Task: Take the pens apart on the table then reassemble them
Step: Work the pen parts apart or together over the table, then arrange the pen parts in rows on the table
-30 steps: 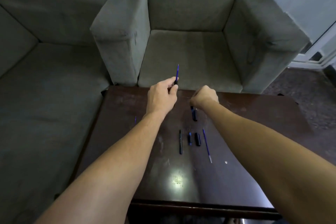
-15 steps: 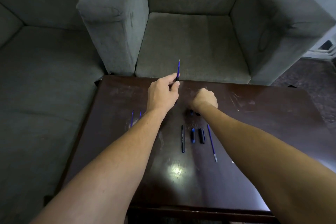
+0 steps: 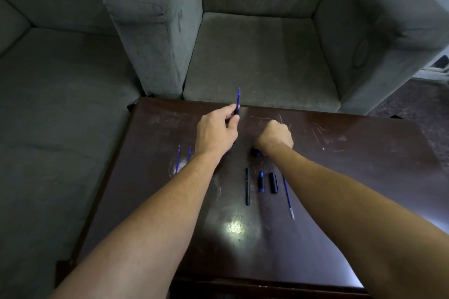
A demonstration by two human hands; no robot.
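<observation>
My left hand (image 3: 216, 132) pinches a part-assembled pen (image 3: 237, 104) above the far edge of the dark table (image 3: 364, 165); its blue refill points up and away from a black section. To its right, my right hand (image 3: 275, 136) is curled low over the table on a short black pen piece (image 3: 255, 152) that pokes out beneath the wrist. In front of the hands lie a black barrel (image 3: 247, 185), a small blue-and-black piece (image 3: 261, 182), a black cap (image 3: 273, 182) and a blue refill (image 3: 288, 198). Two more blue refills (image 3: 184, 156) lie at the left, partly behind my left forearm.
A grey armchair (image 3: 262, 56) stands right behind the table's far edge. A grey sofa (image 3: 56, 94) runs along the left side. Dark floor (image 3: 418, 99) shows at the right. A bright light reflection (image 3: 237, 226) sits on the near tabletop.
The view has tilted down, bringing the two blue refills at the left into sight. Both hands keep their grips and stay almost where they were.
</observation>
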